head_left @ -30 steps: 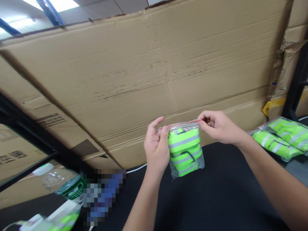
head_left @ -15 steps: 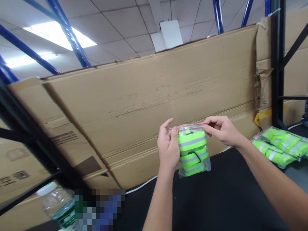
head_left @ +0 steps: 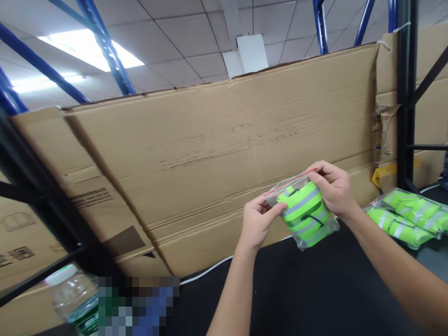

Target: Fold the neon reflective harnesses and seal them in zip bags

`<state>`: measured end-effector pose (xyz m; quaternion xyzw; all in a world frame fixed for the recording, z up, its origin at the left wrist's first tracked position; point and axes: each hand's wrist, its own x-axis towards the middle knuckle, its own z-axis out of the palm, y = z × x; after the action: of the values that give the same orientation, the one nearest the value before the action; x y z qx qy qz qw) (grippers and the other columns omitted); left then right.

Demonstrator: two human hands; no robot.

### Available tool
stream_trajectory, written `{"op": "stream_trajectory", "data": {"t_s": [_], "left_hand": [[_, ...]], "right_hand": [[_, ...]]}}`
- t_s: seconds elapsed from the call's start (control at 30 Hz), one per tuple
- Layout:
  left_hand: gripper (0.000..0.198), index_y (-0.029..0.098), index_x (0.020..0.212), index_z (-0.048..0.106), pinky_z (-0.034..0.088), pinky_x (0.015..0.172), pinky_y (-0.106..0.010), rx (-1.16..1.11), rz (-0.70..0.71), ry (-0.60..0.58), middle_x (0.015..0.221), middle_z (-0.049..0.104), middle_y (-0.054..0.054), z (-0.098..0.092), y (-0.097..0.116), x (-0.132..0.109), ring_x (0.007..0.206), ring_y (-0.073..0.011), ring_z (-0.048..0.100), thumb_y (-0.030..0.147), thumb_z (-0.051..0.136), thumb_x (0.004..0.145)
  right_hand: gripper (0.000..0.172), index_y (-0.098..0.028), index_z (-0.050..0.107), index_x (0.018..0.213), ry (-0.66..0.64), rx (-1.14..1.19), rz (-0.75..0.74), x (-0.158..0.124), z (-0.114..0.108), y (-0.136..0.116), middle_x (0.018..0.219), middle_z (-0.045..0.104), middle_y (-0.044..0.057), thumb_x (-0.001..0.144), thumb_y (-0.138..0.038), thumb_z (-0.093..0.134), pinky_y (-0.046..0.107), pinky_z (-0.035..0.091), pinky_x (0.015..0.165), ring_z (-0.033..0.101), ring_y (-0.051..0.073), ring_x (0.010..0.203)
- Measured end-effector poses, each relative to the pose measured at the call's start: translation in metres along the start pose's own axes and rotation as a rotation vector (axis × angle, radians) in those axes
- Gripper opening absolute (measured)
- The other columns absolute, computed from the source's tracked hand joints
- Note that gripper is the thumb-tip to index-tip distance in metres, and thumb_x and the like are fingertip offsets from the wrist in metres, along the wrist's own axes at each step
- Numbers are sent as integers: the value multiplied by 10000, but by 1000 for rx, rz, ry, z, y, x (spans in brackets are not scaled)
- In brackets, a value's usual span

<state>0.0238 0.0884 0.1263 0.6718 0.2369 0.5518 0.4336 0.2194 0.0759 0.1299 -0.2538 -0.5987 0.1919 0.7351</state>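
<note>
While the left hand [head_left: 257,221] is gripping the side of a zip bag [head_left: 331,232] with curled fingers, the right hand [head_left: 331,189] is pinching its red-lined seal [head_left: 290,179], holding the folded hi-vis vest [head_left: 303,210] tilted and taut above the black table [head_left: 297,289].

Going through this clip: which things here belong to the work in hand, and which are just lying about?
In hand: left hand, right hand, zip bag of folded reflective vest.

Lying about: bagged reflective vests, plastic water bottle, large cardboard sheet.
</note>
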Motion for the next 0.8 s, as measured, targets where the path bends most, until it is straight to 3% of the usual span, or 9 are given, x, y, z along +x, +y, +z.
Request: {"op": "stream_trajectory", "data": {"t_s": [0.2,0.3,0.4,0.63,0.8], "left_hand": [[260,169,916,792,562,843,-341,48,98,15,990,783,-82,7,7,-3,929,-231,709,338,830,722],[209,173,918,784,544,798,-304,59,106,-6,944,777,-61,8,9,-6,869,-206,694,319,786,769],[160,180,895,769,515,710,-273,77,70,-14,874,757,-37,7,10,-9,762,-175,656,303,740,796],[146,185,759,713,399,579,-244,283,35,-91,677,634,14,10,10,-14,614,-137,513,178,576,709],[117,180,670,625,366,566,-238,348,67,-93,620,571,26,12,9,-16,586,-122,476,238,571,757]], "right_hand": [[205,-199,658,798,-142,31,-21,5,-9,-8,809,665,35,901,-343,554,312,469,707,605,183,775],[258,-185,702,801,-364,-53,92,6,-14,-21,764,674,34,901,-398,598,302,479,689,610,176,740],[199,-177,734,839,-575,-170,225,5,-19,-31,738,694,34,828,-375,713,285,485,632,619,171,695],[146,-167,768,876,-745,-240,340,5,-22,-28,706,727,29,771,-246,705,243,476,525,628,143,591],[109,-163,754,760,-756,-280,340,3,-15,-26,619,687,10,775,-255,697,207,408,451,586,113,520]]}}
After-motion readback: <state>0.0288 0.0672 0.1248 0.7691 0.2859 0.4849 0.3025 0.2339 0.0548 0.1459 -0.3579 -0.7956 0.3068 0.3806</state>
